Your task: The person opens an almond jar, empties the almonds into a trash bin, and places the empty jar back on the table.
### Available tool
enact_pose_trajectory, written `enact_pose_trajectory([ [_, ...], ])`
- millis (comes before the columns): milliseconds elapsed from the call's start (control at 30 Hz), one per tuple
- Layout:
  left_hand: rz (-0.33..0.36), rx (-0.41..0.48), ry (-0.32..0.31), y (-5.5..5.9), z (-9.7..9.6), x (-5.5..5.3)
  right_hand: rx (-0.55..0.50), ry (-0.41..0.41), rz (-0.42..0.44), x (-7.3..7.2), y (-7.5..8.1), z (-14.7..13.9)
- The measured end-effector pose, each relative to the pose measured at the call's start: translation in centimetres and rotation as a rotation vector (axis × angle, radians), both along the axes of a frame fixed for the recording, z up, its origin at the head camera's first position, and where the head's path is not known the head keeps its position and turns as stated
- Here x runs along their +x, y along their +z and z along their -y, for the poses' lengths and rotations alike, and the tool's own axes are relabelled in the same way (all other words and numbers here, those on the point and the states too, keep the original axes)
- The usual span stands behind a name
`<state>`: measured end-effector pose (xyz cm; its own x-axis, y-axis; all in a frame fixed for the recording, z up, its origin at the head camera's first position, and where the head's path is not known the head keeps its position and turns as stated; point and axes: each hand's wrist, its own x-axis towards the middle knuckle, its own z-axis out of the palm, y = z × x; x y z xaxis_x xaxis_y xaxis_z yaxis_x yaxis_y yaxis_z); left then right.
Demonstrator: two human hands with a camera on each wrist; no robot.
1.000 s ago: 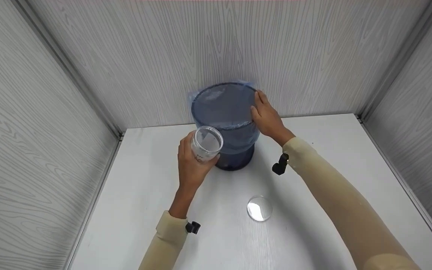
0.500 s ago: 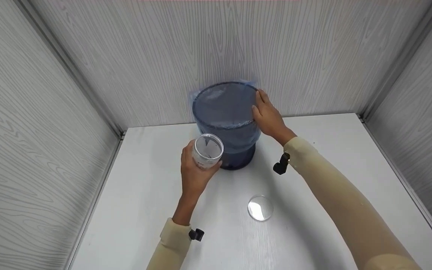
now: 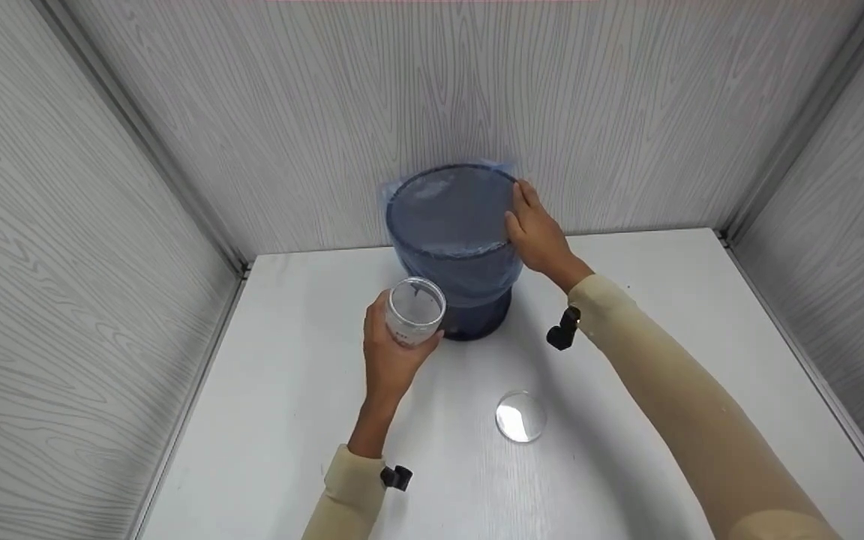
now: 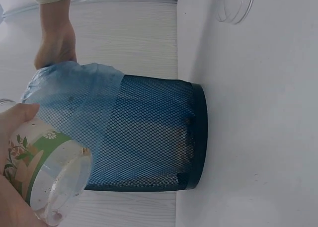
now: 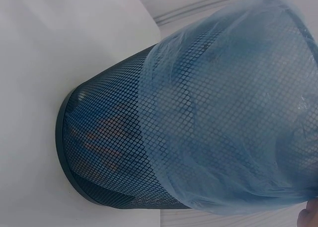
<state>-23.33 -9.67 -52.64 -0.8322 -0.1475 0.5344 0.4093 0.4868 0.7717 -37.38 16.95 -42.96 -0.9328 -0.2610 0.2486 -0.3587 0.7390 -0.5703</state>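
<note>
In the head view, my left hand (image 3: 388,367) grips a clear jar (image 3: 415,311) by its side, mouth tilted up toward the camera. The left wrist view shows the jar's label (image 4: 37,157), green and white with flowers, and small brownish specks in its clear base. Behind the jar stands a dark mesh wastebasket (image 4: 154,132), lined with a thin blue plastic bag (image 5: 213,103) folded over its rim. My right hand (image 3: 543,238) holds the right side of that rim, fingers over the bag. Through the mesh, orange and blue contents show dimly in the right wrist view.
A round clear lid (image 3: 520,417) lies on the white table (image 3: 289,420), nearer than the wastebasket. Grey wood-grain panels (image 3: 312,127) enclose the table at the back and both sides. The wastebasket stands close to the back panel.
My left hand has drawn the jar down and back, from overlapping the wastebasket's rim to lower in front of it. My right hand stays on the rim, and the lid has not moved.
</note>
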Motion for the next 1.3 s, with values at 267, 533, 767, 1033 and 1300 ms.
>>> enact_pose_trajectory([
  [267, 0.012, 0.040, -0.031, -1.1, -0.4, 0.7, 0.004, 0.002, -0.024, 0.2, -0.3, 0.0],
  [533, 0.034, 0.029, -0.033, -1.8, -0.9, 1.3, -0.010, 0.001, -0.036, 0.3, 0.1, -0.1],
  [767, 0.049, 0.067, -0.040, -2.7, -1.2, 1.7, -0.024, 0.008, -0.020, 0.3, 0.1, -0.3],
  [1033, 0.067, 0.090, -0.027, -3.5, -1.4, 2.1, -0.024, 0.002, -0.014, 0.5, 0.2, -0.4],
  [1300, 0.072, 0.104, -0.032, -3.9, -1.6, 2.5, -0.015, 0.003, -0.016, 0.3, 0.2, -0.4],
])
